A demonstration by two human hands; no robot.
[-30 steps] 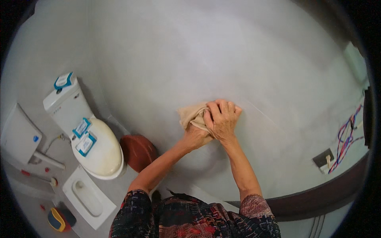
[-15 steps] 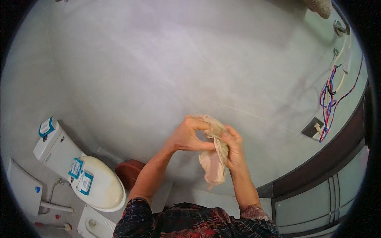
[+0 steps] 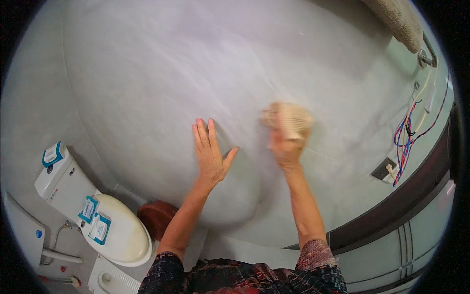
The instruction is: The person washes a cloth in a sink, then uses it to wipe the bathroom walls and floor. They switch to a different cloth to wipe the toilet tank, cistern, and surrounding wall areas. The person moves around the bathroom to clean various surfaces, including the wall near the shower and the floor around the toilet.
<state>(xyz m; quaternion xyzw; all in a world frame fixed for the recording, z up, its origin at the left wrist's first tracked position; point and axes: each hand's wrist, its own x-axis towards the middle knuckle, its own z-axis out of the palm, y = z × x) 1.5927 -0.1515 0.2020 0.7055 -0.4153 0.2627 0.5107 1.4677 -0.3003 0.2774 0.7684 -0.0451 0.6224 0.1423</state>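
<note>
Against the grey wall [image 3: 147,108] my left hand [image 3: 210,154] lies flat, fingers stretched up and thumb out to the side, holding nothing. To its right, my right hand [image 3: 285,149] grips a beige striped cloth [image 3: 293,120], bunched up and pressed toward the wall. Motion blurs the cloth and the right fingers, and the cloth covers part of them.
At the lower left stands a white toilet [image 3: 120,230] with blue-and-white packs [image 3: 100,229] on its lid and tank. Behind it is a reddish-brown bin [image 3: 157,218]. Red and blue wires [image 3: 405,130] hang by a socket [image 3: 383,169] on the right; a brown towel [image 3: 399,24] hangs above.
My hands have parted from the cloth they both held. The left let go and opened out against the wall; the right carried the cloth up and slightly right.
</note>
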